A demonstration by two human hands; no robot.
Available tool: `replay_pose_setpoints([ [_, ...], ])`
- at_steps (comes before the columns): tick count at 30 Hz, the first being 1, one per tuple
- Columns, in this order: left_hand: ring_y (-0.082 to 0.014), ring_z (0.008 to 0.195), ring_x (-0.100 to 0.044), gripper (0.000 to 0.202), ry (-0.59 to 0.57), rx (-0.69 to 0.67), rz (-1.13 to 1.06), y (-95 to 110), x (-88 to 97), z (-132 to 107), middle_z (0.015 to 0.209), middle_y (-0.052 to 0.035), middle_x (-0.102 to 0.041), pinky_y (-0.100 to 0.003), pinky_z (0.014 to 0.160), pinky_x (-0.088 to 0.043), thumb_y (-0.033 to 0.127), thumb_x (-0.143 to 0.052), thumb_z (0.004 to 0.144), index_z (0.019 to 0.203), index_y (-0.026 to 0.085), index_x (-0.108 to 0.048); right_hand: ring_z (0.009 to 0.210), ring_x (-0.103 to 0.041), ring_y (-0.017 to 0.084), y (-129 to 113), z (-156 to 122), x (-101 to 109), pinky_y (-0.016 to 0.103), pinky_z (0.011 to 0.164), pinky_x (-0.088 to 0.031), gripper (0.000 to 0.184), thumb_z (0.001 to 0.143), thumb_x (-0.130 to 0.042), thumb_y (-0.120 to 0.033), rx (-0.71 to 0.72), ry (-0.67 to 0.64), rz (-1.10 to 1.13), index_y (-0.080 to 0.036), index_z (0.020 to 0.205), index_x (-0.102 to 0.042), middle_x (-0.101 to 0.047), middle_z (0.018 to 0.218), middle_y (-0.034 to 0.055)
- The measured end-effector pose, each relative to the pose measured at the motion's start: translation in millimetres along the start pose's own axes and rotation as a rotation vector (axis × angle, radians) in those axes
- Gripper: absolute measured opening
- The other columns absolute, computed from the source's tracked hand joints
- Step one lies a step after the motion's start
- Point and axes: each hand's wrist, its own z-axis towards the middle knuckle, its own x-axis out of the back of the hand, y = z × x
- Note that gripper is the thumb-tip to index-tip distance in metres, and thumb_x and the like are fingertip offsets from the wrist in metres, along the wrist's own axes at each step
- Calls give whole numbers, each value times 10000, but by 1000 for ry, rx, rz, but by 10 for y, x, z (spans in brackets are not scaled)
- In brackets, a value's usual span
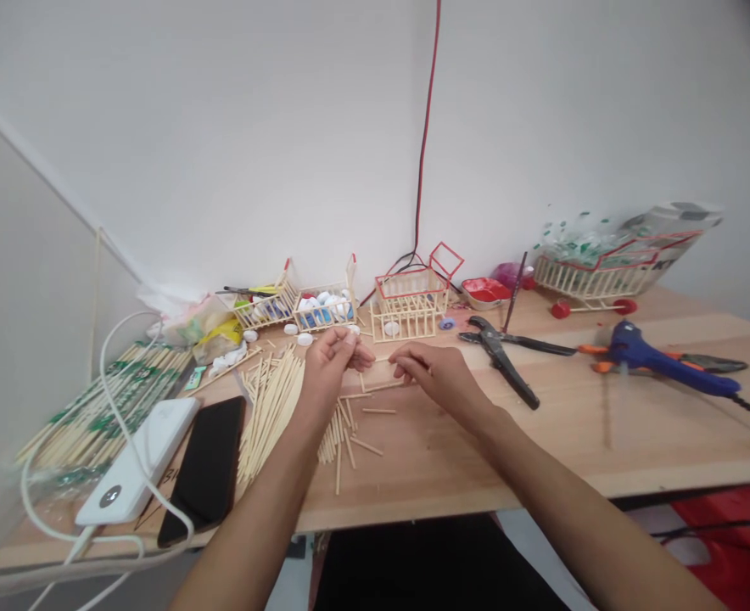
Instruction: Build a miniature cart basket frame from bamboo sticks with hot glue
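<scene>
My left hand (335, 361) is held over the middle of the wooden table, its thumb and fingers drawn together. Whatever those fingertips hold, if anything, is too small to name. Facing it, my right hand (435, 373) is closed in a pinch, its fingertips by a small frame of thin wooden sticks (384, 388). The hand hides part of this frame, and I cannot tell whether it grips it. Short cut sticks (348, 437) lie scattered below, and a pile of longer sticks (273, 407) lies left of my left wrist. Behind the hands stands a red-trimmed stick cart (411, 301).
Pliers-like cutters (499, 356), a blue glue gun (664, 361) and a red paint dish (486, 293) are on the right. A larger cart (597, 280) holds clear bags. At left lie a phone (206, 467), a white power bank (139, 458) with cables, and packaged sticks (114, 407).
</scene>
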Motion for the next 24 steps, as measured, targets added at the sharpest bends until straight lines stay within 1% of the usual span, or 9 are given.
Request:
replay_pose_setpoints([
  [2,-102,570,-584,240,26,-14,1,4,12,6,668,-20,-676,-220,593,-462,383,-622,838,819,155,-548,568,-600,105,-16,1,56,210,585,-431,179,889,-541,-250,-31,53,-26,-197,752,-644,-675,661,-17],
  [4,-102,565,-575,246,19,-14,16,0,5,5,664,-20,-672,-221,585,-456,388,-626,834,806,158,-542,569,-577,107,-32,5,103,212,572,-406,205,878,-566,-277,-40,111,-54,-194,699,-620,-659,632,-15],
  [8,-103,555,-567,265,-4,-2,51,-15,-30,-4,650,-16,-662,-223,567,-449,405,-625,830,777,163,-531,596,-555,116,-26,22,130,221,566,-380,134,850,-595,-280,-64,181,-59,-192,754,-622,-664,664,-3],
  [10,-100,548,-561,258,-5,-4,54,-15,-39,-8,646,-14,-659,-221,562,-444,398,-624,831,777,163,-532,603,-548,118,-9,31,118,224,564,-375,114,841,-595,-278,-72,180,-46,-190,774,-619,-664,685,2],
  [14,-98,540,-554,235,11,-10,50,-3,-40,-10,644,-11,-658,-219,553,-438,375,-629,829,793,163,-536,561,-494,104,15,38,89,225,544,-355,142,845,-571,-301,-64,147,-54,-189,760,-596,-636,687,-4],
  [19,-99,543,-557,232,-2,-8,45,-11,-31,-6,642,-11,-656,-221,553,-443,373,-627,831,791,163,-537,524,-429,93,8,29,49,226,521,-317,144,816,-566,-295,-58,138,-57,-189,722,-541,-560,623,-27],
  [24,-100,545,-561,232,-8,-4,32,-27,-28,-4,647,-12,-659,-221,553,-445,376,-633,827,791,165,-542,494,-377,87,-23,21,29,227,494,-276,167,801,-553,-282,-71,166,-28,-196,674,-487,-483,561,-47],
])
